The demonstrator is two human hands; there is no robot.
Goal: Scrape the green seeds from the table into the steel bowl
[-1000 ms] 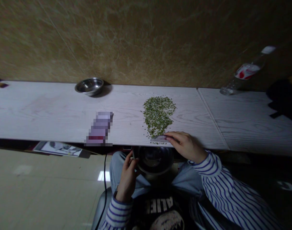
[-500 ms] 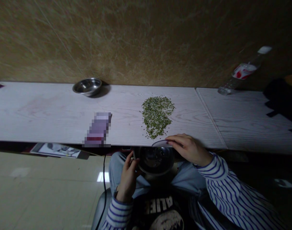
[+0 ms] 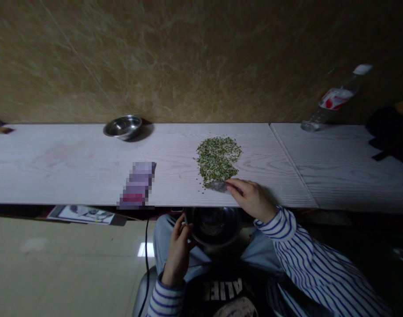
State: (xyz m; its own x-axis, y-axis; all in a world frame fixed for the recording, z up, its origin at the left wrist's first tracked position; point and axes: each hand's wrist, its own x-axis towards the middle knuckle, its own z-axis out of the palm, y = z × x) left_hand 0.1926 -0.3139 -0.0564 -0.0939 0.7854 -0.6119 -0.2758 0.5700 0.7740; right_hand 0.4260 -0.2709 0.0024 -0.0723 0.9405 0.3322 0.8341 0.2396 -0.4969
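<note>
A patch of small green grains (image 3: 217,158), like mung beans, is spread thinly on the pale wooden tabletop. My right hand (image 3: 252,198) pinches a thin, flat, greyish scraper-like piece (image 3: 217,186) with a curved edge. That piece lies at the near side of the grains, low against the tabletop. Below the table edge, over my lap, is a dark metal bowl (image 3: 217,235); its far rim is partly hidden under the edge. Fingers and thumb of my left hand (image 3: 179,246) are closed on the bowl's left rim.
A small steel bowl (image 3: 123,127) stands near the wall. A blurred-out purple rectangle (image 3: 137,185) lies left of the grains. On the right stand a clear bottle (image 3: 335,99) and a dark object (image 3: 391,134). A black cable (image 3: 146,259) hangs by my left side.
My right hand has moved forward from the table edge onto the tabletop, bringing the flat piece to the near grains. The left hand stays at the bowl. The view has shifted slightly.
</note>
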